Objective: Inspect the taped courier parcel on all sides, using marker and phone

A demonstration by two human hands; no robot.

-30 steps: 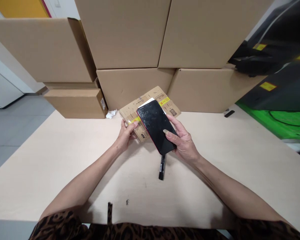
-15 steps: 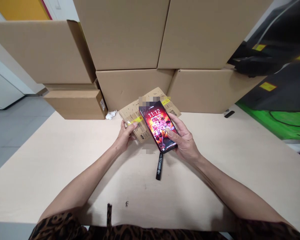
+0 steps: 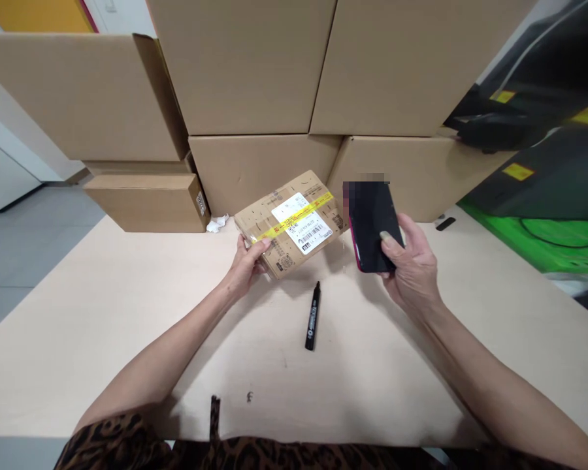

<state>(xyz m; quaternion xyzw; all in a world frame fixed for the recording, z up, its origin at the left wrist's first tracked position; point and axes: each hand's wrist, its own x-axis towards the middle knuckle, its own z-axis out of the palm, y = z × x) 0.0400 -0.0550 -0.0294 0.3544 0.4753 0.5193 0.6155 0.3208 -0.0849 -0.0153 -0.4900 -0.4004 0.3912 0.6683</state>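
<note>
My left hand [image 3: 249, 262] grips the left corner of a flat cardboard parcel [image 3: 255, 219], thumb on top. Yellow tape crosses the parcel and a white shipping label [image 3: 306, 228] faces up. The parcel is tilted above the table. In my right hand [image 3: 414, 264] is a smartphone [image 3: 374, 225] with a dark screen, my thumb lying on its lower right edge. The phone is apart from the parcel, to its right. Below them, a black marker pen [image 3: 313, 316] lies on the table between my forearms.
Large cardboard boxes [image 3: 249, 65] are stacked along the table's back. A smaller box [image 3: 149, 202] stands at the left, beside crumpled white paper [image 3: 217, 223]. A small black object [image 3: 445, 224] lies at the right, near a green surface [image 3: 529, 241] and dark bags [image 3: 543, 176].
My right hand has moved the phone rightward, off the parcel, uncovering the label. The phone's lit lock screen is now dark. My left hand still holds the parcel in about the same place.
</note>
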